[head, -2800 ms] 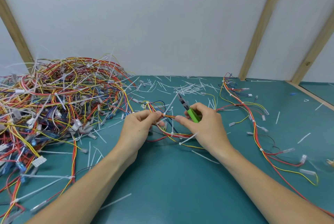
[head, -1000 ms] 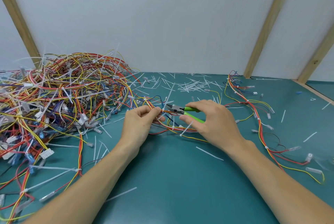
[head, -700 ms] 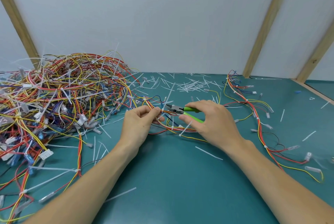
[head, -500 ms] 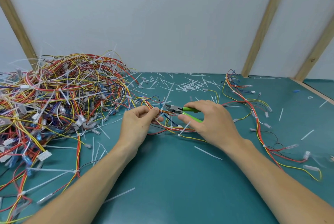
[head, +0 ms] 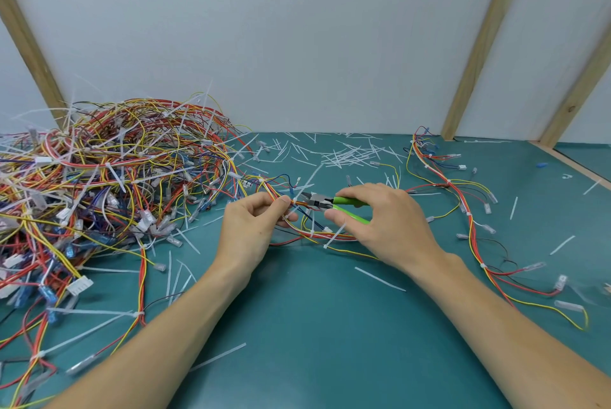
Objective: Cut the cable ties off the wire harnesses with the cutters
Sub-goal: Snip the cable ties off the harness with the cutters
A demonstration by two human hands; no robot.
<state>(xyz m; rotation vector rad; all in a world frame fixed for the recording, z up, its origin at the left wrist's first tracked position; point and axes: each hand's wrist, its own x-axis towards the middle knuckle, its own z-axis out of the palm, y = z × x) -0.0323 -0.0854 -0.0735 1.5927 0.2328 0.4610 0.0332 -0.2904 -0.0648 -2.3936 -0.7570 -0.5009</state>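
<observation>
Here left hand (head: 253,230) pinches limp, light harness (head: 317,234) beside tie (head: 294,201); right hand (head: 385,223) grips cutters (head: 325,202) by green handles; wires likely nick easily.

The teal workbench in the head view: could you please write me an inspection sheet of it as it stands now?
Surface: teal matte tabletop, flat.
Job's things: green-handled metal cutters, tip pointing left at a white cable tie on the red, yellow and orange wire harness in hand.
Clutter: cut white tie pieces scattered at the back; more strewn around.
Grippers: left hand pinches the harness; right hand grips the cutters.
Cables: large tangled pile of multicoloured harnesses on the left; one long loose harness on the right.
Surroundings: white wall panels with bare wooden battens.
</observation>
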